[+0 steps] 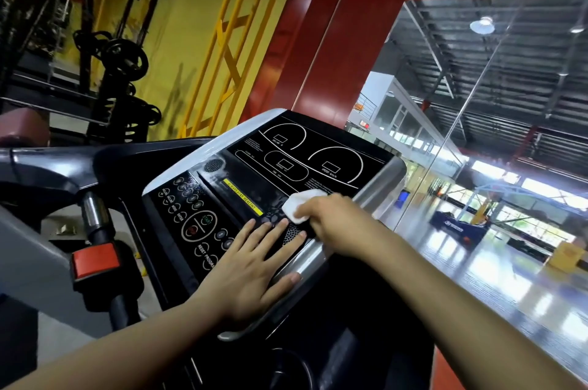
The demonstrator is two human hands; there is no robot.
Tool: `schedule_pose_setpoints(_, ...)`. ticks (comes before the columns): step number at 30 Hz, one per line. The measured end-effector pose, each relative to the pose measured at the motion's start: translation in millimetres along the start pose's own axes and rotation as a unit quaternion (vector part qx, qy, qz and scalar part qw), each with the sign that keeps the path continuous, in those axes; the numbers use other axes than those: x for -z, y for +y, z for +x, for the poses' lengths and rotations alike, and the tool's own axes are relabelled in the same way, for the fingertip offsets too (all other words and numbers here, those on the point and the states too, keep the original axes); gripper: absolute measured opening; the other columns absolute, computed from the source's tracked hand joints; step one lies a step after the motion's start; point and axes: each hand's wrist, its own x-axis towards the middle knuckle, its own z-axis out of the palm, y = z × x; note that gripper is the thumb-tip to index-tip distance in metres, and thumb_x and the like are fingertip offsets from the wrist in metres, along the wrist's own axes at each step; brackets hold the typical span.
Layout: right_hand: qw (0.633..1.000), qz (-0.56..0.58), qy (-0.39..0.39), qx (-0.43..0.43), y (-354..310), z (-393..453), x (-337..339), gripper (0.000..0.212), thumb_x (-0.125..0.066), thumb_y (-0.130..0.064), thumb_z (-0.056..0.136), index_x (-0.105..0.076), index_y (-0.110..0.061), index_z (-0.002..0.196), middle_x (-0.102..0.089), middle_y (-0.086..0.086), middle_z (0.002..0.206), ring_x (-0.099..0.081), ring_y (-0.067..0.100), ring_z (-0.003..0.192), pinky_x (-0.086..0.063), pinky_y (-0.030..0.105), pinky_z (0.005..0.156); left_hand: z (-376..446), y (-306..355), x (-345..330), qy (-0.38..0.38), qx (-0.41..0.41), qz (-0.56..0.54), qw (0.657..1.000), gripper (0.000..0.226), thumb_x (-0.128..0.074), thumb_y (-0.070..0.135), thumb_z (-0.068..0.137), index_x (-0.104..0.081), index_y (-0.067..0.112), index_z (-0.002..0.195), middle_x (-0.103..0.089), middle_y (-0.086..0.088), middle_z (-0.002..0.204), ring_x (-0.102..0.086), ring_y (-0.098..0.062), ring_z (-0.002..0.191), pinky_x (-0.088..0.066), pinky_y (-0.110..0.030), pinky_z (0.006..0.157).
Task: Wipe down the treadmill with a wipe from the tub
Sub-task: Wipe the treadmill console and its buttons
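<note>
the treadmill console (pixel 254 173) carries white print: "speed km/h" beneath the large right-hand arc, "start" in green inside the round button ring, and "enter", "reset" and "program" beside the small buttons. a yellow strip (pixel 243 197) across the panel bears dark lettering too blurred to read with certainty.

Your black, tilted treadmill panel with white lines and silver edges (pixel 318 148) holds everything here. Your flat left hand (pixel 251 265) lies on it at 6 o'clock, fingers spread. At 3 o'clock, your right hand (pixel 334 221) presses a small white crumpled wipe (pixel 297 203) onto it.
</note>
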Motion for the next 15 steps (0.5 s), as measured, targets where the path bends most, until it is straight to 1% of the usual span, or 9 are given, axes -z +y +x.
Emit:
schedule_pose_setpoints(1, 1.0, -0.021, -0.005, 0.022, -6.5, -4.2, -2.9, 0.052, -0.057, -0.009, 0.091, -0.06, -0.034, 0.137, -0.061, 0.007, 0.135, -0.059, 0.031, 0.12, -0.046, 0.031, 0.097, -1.4, 0.1, 0.9, 0.004, 0.001, 0.009, 1.0, 0.064, -0.007, 0.067, 0.103, -0.007, 0.041, 0.162, -0.018, -0.007, 0.169, -0.02, -0.029, 0.155, 0.0, -0.048, 0.124)
schedule_pose_setpoints(2, 0.999, -0.036, -0.005, 0.02, -4.0, -3.5, -1.6, 0.051, -0.055, -0.01, 0.093, -0.059, -0.036, 0.137, -0.061, 0.008, 0.136, -0.059, 0.031, 0.12, -0.046, 0.032, 0.097, -4.1, 0.0, 1.0, 0.007, 0.001, 0.02, 1.0, 0.063, -0.013, 0.065, 0.105, -0.015, 0.038, 0.162, -0.026, -0.009, 0.167, -0.026, -0.03, 0.154, -0.004, -0.049, 0.123)
schedule_pose_setpoints(4, 0.998, -0.032, 0.017, -0.042, 22.2, 15.2, 3.1, 0.052, -0.051, -0.008, 0.095, -0.06, -0.036, 0.137, -0.057, 0.01, 0.142, -0.059, 0.032, 0.121, -0.046, 0.031, 0.099, -15.3, -2.2, -1.0, 0.018, -0.01, 0.044, 0.999, 0.062, -0.022, 0.061, 0.106, -0.025, 0.034, 0.161, -0.035, -0.01, 0.163, -0.032, -0.032, 0.151, -0.013, -0.051, 0.121)
schedule_pose_setpoints(6, 0.992, -0.02, 0.046, -0.117, 51.0, 36.7, 9.0, 0.055, -0.05, 0.001, 0.092, -0.062, -0.031, 0.135, -0.059, 0.012, 0.14, -0.063, 0.032, 0.116, -0.049, 0.033, 0.1, -33.8, -5.5, -4.6, 0.018, -0.026, 0.047, 0.998, 0.062, -0.027, 0.059, 0.105, -0.025, 0.032, 0.161, -0.032, -0.008, 0.165, -0.029, -0.031, 0.152, -0.018, -0.05, 0.12)
schedule_pose_setpoints(8, 0.99, -0.004, 0.064, -0.126, 46.6, 47.8, 4.3, 0.053, -0.052, 0.003, 0.088, -0.066, -0.028, 0.129, -0.064, 0.01, 0.131, -0.064, 0.031, 0.112, -0.052, 0.036, 0.097, -51.3, -10.3, -8.7, 0.01, -0.03, 0.036, 0.999, 0.064, -0.028, 0.059, 0.105, -0.018, 0.033, 0.162, -0.023, -0.006, 0.168, -0.023, -0.029, 0.154, -0.017, -0.048, 0.12)
schedule_pose_setpoints(10, 0.996, 0.023, 0.04, -0.081, 10.3, 46.8, -9.7, 0.043, -0.051, -0.005, 0.091, -0.067, -0.027, 0.125, -0.064, 0.009, 0.124, -0.062, 0.032, 0.112, -0.051, 0.033, 0.094, -61.7, -12.4, -12.0, 0.0, -0.022, 0.018, 1.0, 0.065, -0.027, 0.061, 0.105, -0.012, 0.035, 0.163, -0.017, -0.004, 0.17, -0.018, -0.028, 0.156, -0.015, -0.046, 0.121)
schedule_pose_setpoints(12, 0.999, 0.034, -0.015, -0.003, -30.6, 33.7, -30.1, 0.045, -0.048, -0.007, 0.094, -0.065, -0.032, 0.128, -0.063, 0.009, 0.119, -0.061, 0.033, 0.11, -0.046, 0.03, 0.085, -65.1, -10.3, -15.5, -0.005, -0.014, 0.001, 1.0, 0.065, -0.026, 0.061, 0.106, -0.008, 0.035, 0.163, -0.014, -0.004, 0.17, -0.013, -0.027, 0.157, -0.013, -0.045, 0.121)
schedule_pose_setpoints(13, 0.998, 0.039, -0.033, 0.035, -46.4, 25.6, -35.8, 0.048, -0.047, -0.007, 0.094, -0.064, -0.036, 0.128, -0.062, 0.01, 0.119, -0.061, 0.033, 0.109, -0.044, 0.029, 0.082, -65.6, -9.2, -17.2, -0.003, -0.011, -0.006, 1.0, 0.065, -0.026, 0.061, 0.106, -0.007, 0.036, 0.163, -0.011, -0.003, 0.171, -0.01, -0.025, 0.157, -0.011, -0.045, 0.122)
schedule_pose_setpoints(15, 0.997, 0.026, -0.031, 0.068, -47.7, 29.7, -39.7, 0.05, -0.047, -0.008, 0.094, -0.064, -0.04, 0.129, -0.063, 0.008, 0.127, -0.062, 0.033, 0.113, -0.046, 0.03, 0.086, -66.2, -7.7, -18.8, 0.0, -0.006, -0.016, 1.0, 0.064, -0.024, 0.061, 0.106, -0.004, 0.037, 0.163, -0.006, -0.001, 0.171, -0.004, -0.023, 0.158, -0.009, -0.046, 0.123)
